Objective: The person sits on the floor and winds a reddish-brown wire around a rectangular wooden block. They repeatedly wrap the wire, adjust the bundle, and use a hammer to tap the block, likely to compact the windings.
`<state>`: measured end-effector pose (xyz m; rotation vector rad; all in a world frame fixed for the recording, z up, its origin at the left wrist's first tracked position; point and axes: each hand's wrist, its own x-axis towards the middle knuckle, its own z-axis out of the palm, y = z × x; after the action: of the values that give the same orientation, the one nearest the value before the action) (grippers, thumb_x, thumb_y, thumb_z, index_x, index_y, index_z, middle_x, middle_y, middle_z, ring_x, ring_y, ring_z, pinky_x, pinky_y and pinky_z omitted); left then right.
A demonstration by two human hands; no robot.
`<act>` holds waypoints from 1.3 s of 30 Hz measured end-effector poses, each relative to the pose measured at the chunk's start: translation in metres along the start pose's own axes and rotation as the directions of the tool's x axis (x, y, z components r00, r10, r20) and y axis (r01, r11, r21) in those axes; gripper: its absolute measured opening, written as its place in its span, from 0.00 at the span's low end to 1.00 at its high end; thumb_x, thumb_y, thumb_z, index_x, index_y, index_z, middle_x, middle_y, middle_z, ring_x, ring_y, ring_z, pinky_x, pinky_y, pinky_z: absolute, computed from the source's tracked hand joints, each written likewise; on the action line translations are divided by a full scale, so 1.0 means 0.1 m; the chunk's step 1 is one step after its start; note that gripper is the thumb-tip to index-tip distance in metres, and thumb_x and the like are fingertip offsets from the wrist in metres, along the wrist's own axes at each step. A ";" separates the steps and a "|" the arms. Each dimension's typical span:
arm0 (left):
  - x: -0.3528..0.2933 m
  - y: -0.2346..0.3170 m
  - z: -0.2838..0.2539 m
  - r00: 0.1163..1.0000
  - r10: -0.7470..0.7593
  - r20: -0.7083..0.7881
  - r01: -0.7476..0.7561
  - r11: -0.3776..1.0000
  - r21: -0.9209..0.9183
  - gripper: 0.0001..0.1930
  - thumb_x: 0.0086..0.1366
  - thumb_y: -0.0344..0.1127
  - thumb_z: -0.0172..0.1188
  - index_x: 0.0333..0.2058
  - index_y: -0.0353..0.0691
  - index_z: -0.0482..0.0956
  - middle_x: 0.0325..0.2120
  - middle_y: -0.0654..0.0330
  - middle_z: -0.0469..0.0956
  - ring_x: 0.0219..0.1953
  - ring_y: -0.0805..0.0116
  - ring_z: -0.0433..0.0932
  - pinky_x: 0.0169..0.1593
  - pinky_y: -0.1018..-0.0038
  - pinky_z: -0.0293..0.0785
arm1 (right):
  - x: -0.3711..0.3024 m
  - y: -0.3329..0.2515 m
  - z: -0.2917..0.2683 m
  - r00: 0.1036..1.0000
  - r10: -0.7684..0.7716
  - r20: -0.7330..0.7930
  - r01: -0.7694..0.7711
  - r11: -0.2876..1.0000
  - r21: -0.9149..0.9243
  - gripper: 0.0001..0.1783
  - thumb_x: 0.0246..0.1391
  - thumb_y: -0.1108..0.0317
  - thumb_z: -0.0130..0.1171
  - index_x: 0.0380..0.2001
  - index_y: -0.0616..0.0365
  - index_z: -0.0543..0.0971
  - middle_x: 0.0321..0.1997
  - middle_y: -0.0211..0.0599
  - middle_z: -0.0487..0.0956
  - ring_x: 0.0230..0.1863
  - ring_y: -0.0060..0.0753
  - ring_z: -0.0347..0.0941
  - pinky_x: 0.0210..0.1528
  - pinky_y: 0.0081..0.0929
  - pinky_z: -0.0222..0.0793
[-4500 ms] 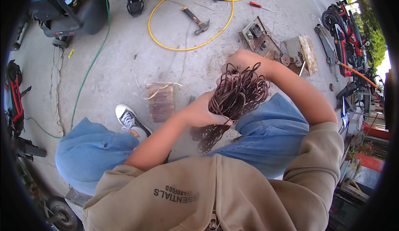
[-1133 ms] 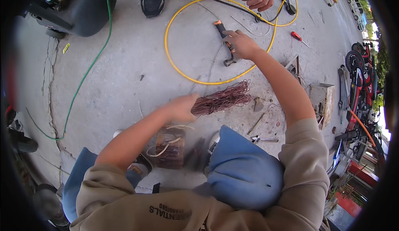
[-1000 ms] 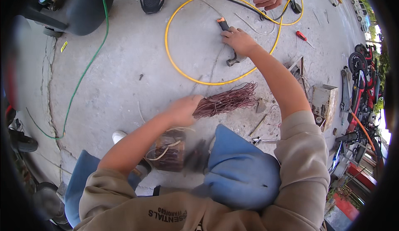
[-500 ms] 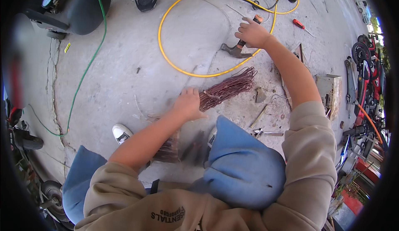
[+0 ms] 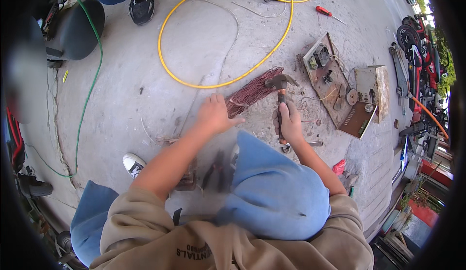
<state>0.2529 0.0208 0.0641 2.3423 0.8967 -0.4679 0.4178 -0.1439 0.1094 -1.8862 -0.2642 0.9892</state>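
On the concrete floor in front of my knees lies a bundle of thin reddish-brown wire (image 5: 253, 92), its looped end pointing away to the right. My left hand (image 5: 213, 116) grips the bundle's near end, thumb stretched along its near side. A claw hammer (image 5: 281, 89) is upright in my right hand (image 5: 288, 123), fingers wrapped round its orange and dark handle. The hammer's head lies over the looped end of the wire; I cannot tell whether they touch.
A yellow hose (image 5: 162, 51) loops beyond the wire. To the right lie an opened metal box panel (image 5: 335, 83) with parts, a metal casing (image 5: 381, 95) and a red screwdriver (image 5: 324, 11). Black-handled pliers (image 5: 213, 173) lie between my feet. Another person's shoe (image 5: 141, 11) stands far left.
My right hand has brought the hammer nearer, turning it head-up, from beside the yellow hose to the wire bundle. My left hand stays on the bundle. The view has shifted, showing more of the metal box.
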 end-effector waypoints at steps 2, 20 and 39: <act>0.00 0.00 0.09 1.000 0.027 -0.009 -0.027 0.999 0.027 0.51 0.43 0.64 0.74 0.52 0.24 0.66 0.46 0.48 0.70 0.50 0.52 0.71 0.54 0.64 0.73 | -0.13 -0.06 -0.02 0.994 -0.113 -0.001 0.112 0.986 -0.121 0.12 0.70 0.64 0.42 0.43 0.63 0.69 0.25 0.32 0.74 0.18 0.18 0.68 0.16 0.20 0.64; 0.15 -0.11 0.52 0.954 0.201 -0.223 -0.063 0.861 0.504 0.22 0.57 0.47 0.61 0.45 0.41 0.71 0.41 0.58 0.70 0.46 0.60 0.71 0.51 0.52 0.66 | -0.41 -0.24 -0.05 0.916 -0.384 -0.120 0.372 0.922 -0.108 0.18 0.69 0.57 0.46 0.40 0.65 0.69 0.20 0.38 0.71 0.19 0.26 0.67 0.23 0.33 0.63; 0.34 -0.10 0.56 0.970 0.134 -0.204 -0.024 0.885 0.465 0.32 0.43 0.48 0.74 0.42 0.41 0.67 0.39 0.57 0.70 0.44 0.61 0.73 0.38 0.68 0.79 | 0.20 1.29 0.19 0.928 -0.340 -0.152 0.267 0.892 -0.366 0.20 0.69 0.53 0.45 0.38 0.62 0.72 0.20 0.31 0.70 0.17 0.19 0.64 0.21 0.23 0.59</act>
<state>0.2636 0.0085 0.0002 2.9074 0.8584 -0.4128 0.3884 -0.1873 -0.0113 -2.1583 -0.6177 0.5442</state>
